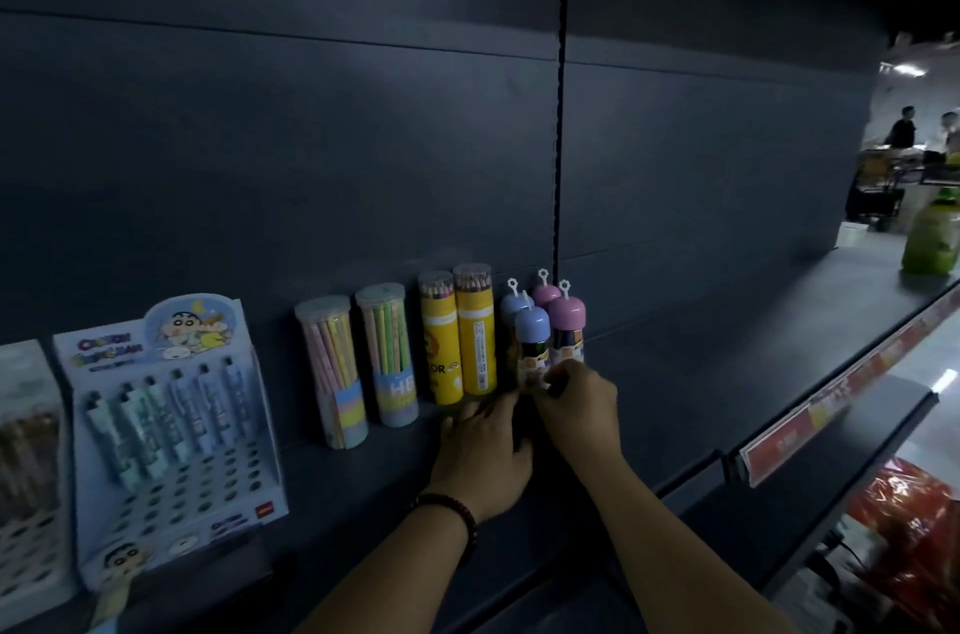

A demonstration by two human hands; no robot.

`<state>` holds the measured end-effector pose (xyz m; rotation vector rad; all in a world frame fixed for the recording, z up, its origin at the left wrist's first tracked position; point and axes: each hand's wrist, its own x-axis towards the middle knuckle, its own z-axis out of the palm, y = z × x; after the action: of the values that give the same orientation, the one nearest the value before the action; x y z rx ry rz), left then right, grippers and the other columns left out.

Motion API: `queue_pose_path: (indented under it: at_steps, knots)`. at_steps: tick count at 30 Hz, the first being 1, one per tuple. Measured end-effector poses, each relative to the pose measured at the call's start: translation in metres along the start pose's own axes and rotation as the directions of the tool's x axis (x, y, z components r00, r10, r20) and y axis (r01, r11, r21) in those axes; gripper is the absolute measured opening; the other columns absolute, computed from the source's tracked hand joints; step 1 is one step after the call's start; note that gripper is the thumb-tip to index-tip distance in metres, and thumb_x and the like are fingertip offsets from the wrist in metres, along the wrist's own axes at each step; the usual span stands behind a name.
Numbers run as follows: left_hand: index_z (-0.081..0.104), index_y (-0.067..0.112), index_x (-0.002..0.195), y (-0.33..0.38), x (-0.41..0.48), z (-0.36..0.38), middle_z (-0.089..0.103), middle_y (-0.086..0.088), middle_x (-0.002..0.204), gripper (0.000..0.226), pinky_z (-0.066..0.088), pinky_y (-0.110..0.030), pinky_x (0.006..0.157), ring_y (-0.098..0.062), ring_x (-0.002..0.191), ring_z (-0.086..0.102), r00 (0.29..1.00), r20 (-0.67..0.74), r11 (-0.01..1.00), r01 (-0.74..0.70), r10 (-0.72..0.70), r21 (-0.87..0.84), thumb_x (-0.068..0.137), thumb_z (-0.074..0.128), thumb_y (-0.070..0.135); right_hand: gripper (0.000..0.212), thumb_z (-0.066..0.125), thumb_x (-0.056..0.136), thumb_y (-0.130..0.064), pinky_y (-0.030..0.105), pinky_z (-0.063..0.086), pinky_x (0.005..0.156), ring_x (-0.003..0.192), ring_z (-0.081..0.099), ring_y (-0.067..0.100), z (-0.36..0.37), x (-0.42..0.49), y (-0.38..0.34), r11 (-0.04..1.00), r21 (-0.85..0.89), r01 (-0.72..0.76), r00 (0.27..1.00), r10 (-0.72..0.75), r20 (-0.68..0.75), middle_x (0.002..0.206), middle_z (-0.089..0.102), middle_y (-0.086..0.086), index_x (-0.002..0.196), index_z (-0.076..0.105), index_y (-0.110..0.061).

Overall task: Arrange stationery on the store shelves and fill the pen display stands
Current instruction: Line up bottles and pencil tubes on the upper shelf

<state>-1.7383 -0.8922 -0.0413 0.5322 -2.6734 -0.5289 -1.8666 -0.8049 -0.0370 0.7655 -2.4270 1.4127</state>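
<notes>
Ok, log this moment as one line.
left hand: open, on shelf by yellow tubes | right hand: pinching capped tubes | pen stand: part filled

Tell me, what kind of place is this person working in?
Most likely a shop's stationery aisle: a cartoon pen display stand, tubes of pencils lined up on a dark shelf, and a red price strip along its front edge.

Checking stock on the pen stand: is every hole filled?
No, the pen stand holds pens only in its upper rows; the lower holes are empty.
</notes>
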Motion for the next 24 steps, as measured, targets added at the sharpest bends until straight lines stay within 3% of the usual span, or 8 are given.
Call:
queue_pose_path:
  at_steps: [3,6,12,15,18,24]
  knots:
    - [0.052,0.032,0.144,-0.003,-0.031,-0.021,0.059,0.008,0.139,0.043,0.043,-0.036,0.113,-0.014,0.132,0.048,1.0,-0.007,0.999,0.003,-0.003,-0.055,0.101,0.055,0.037,0.022,0.077,0.09,-0.037,0.021,0.049,0.063,0.08,0.066,0.011,-0.005,-0.005,-0.003,1.0,0.007,-0.019,0.996,0.018,0.092,0.083,0.068,-0.006,0.093,0.073,-0.016]
    - [0.063,0.037,0.127,-0.009,-0.075,-0.056,0.06,0.021,0.126,0.027,0.047,-0.024,0.105,0.002,0.118,0.051,0.999,-0.026,0.994,-0.023,0.021,-0.103,0.101,0.06,0.037,0.016,0.078,0.087,-0.025,0.024,0.052,0.073,0.089,0.067,0.013,-0.007,-0.021,-0.017,0.999,0.005,-0.046,0.982,0.045,0.183,0.096,0.072,-0.001,0.1,0.075,-0.017]
    - [0.07,0.041,0.098,-0.028,-0.175,-0.138,0.066,0.024,0.094,0.006,0.054,-0.018,0.08,0.006,0.093,0.062,0.996,-0.076,0.995,0.047,-0.054,-0.085,0.099,0.065,0.038,0.008,0.077,0.087,-0.028,0.017,0.052,0.061,0.074,0.066,0.001,0.015,-0.088,-0.1,0.985,0.143,0.093,0.922,-0.139,0.361,0.078,0.071,-0.009,0.083,0.072,-0.023]
    - [0.069,0.04,0.091,-0.049,-0.225,-0.175,0.067,0.024,0.089,0.011,0.054,-0.02,0.078,0.003,0.088,0.063,0.988,-0.097,0.993,0.114,-0.117,-0.036,0.1,0.064,0.036,0.014,0.074,0.09,-0.025,0.019,0.051,0.063,0.072,0.066,0.004,0.033,-0.125,-0.155,0.952,0.227,0.207,0.852,-0.289,0.436,0.075,0.07,-0.007,0.077,0.069,-0.024]
    - [0.068,0.04,0.087,-0.079,-0.278,-0.208,0.068,0.024,0.086,0.013,0.054,-0.019,0.076,0.004,0.084,0.065,0.965,-0.182,0.98,0.198,-0.19,0.025,0.098,0.066,0.035,0.017,0.069,0.097,-0.023,0.031,0.056,0.07,0.074,0.065,0.014,0.048,-0.164,-0.21,0.917,0.302,0.261,0.736,-0.392,0.552,0.079,0.067,0.001,0.082,0.067,-0.018]
    - [0.067,0.033,0.079,-0.138,-0.39,-0.264,0.067,0.016,0.075,0.019,0.048,-0.019,0.062,-0.006,0.073,0.065,0.863,-0.398,0.936,0.351,-0.311,0.032,0.094,0.067,0.022,0.015,0.073,0.098,-0.028,0.023,0.055,0.073,0.076,0.066,0.006,0.08,-0.254,-0.311,0.837,0.445,0.319,0.548,-0.546,0.634,0.082,0.07,-0.007,0.083,0.069,-0.027]
